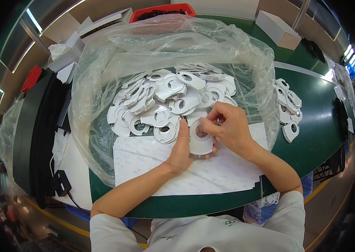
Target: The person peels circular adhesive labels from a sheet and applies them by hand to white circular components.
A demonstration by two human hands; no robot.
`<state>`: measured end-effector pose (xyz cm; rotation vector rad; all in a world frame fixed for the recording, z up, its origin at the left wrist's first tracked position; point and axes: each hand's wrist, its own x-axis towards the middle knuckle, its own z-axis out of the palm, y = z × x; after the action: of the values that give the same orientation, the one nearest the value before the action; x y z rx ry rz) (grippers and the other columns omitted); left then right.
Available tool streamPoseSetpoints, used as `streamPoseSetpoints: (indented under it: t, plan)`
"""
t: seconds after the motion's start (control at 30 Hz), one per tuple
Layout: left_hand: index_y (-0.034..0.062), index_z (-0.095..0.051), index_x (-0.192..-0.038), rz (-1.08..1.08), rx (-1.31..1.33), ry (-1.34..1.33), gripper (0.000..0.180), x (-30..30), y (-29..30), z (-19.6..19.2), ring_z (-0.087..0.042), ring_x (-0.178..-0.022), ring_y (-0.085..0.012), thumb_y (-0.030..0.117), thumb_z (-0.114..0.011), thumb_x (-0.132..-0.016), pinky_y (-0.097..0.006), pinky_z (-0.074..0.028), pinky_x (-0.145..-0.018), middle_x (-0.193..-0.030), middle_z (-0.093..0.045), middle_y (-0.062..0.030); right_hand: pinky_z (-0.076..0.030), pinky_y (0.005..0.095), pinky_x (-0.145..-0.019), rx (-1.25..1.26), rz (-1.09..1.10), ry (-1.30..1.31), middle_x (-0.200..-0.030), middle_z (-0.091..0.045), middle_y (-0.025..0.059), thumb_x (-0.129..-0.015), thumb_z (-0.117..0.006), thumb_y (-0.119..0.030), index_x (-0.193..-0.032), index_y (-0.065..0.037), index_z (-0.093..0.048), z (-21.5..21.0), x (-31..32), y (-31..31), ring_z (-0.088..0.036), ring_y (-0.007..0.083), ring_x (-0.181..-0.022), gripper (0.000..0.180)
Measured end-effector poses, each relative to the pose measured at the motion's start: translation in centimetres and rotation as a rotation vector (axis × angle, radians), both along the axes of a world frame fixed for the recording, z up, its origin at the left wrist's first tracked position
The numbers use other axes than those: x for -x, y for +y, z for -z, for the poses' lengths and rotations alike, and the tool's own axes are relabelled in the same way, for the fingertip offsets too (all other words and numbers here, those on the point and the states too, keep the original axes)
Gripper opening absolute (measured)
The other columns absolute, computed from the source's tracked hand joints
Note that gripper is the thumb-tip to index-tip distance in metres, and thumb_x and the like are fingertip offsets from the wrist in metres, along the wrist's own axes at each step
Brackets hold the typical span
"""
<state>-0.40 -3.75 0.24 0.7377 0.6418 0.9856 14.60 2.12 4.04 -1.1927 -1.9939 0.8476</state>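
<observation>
The person at the bench holds one white plastic ring (200, 140) just above the stack of white backing sheets (152, 168), close in front of their chest. The left hand (181, 147) is clamped on the ring's left edge, thumb on top and fingers underneath, so the piece sits flat and steady. The right hand (228, 126) comes over from the other side with thumb and forefinger pinched together at the ring's upper rim, beside its round hole; whether something thin is caught between those fingertips I cannot tell.

To my eye the work here is fine fingertip work at that rim, and it goes best if the left hand keeps the ring from turning while the right does the pulling or pressing. A low, flat angle would spare the thin plastic from bending. Keeping it over the sheets means a slip costs nothing.

Behind the hands a heap of identical rings (169, 101) lies in an opened clear plastic bag (102, 63), and a smaller pile of rings (288, 109) sits on the green table (316, 134) to the right, well apart from the heap.
</observation>
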Motion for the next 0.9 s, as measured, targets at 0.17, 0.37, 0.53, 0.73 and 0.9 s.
streamPoseSetpoints:
  t: [0.17, 0.37, 0.53, 0.73, 0.9]
  plan:
    - [0.0102, -0.050, -0.111, -0.009, 0.056, -0.007, 0.082, 0.0, 0.0, -0.1, -0.057, -0.083, -0.0190, 0.075, -0.005, -0.087, -0.031, -0.044, -0.066, -0.095, -0.058, -0.0060, -0.044, 0.0354, -0.052, -0.491, 0.003, -0.242, -0.063, -0.056, 0.0085, -0.070, -0.076, -0.028, -0.076, -0.003, -0.060, -0.6, 0.5, -1.2, -0.055, 0.0236, -0.061, 0.031]
    - [0.0096, -0.050, -0.099, 0.023, 0.061, -0.098, 0.078, 0.5, 0.3, 0.1, -0.057, -0.076, -0.0218, 0.074, -0.007, -0.087, -0.032, -0.042, -0.062, -0.089, -0.057, -0.0093, -0.046, 0.0352, -0.058, -0.198, -0.256, -0.141, -0.071, -0.059, 0.0104, -0.074, -0.074, -0.020, -0.081, -0.001, -0.060, -2.1, -1.4, 0.2, -0.057, 0.0256, -0.064, 0.024]
    - [0.0078, -0.053, -0.104, 0.016, 0.083, -0.089, 0.080, 0.5, 0.3, 0.3, -0.060, -0.076, -0.0212, 0.072, -0.009, -0.089, -0.030, -0.044, -0.059, -0.086, -0.059, -0.0095, -0.046, 0.0359, -0.061, 0.001, -0.220, -0.147, -0.076, -0.061, 0.0123, -0.079, -0.068, -0.010, -0.082, 0.001, -0.060, -2.4, -1.1, 0.2, -0.058, 0.0273, -0.065, 0.014]
    - [0.0105, -0.053, -0.105, 0.041, 0.086, -0.124, 0.076, 0.8, 0.5, 0.1, -0.061, -0.083, -0.0254, 0.071, -0.009, -0.090, -0.033, -0.047, -0.065, -0.096, -0.060, -0.0111, -0.044, 0.0434, -0.069, -0.311, -0.130, -0.258, -0.079, -0.059, 0.0153, -0.084, -0.059, -0.008, -0.085, -0.001, -0.055, -0.7, -0.2, -0.6, -0.057, 0.0325, -0.079, 0.008]
    - [0.0061, -0.052, -0.119, -0.103, 0.117, -0.100, 0.064, 0.6, -0.1, -2.1, -0.060, -0.099, -0.0247, 0.059, -0.025, -0.096, -0.036, -0.050, -0.079, -0.111, -0.059, -0.0102, -0.044, 0.0416, -0.073, -0.517, -0.005, -0.255, -0.085, -0.057, 0.0153, -0.085, -0.053, -0.008, -0.089, -0.002, -0.055, -1.9, -2.1, 2.6, -0.055, 0.0328, -0.084, 0.008]
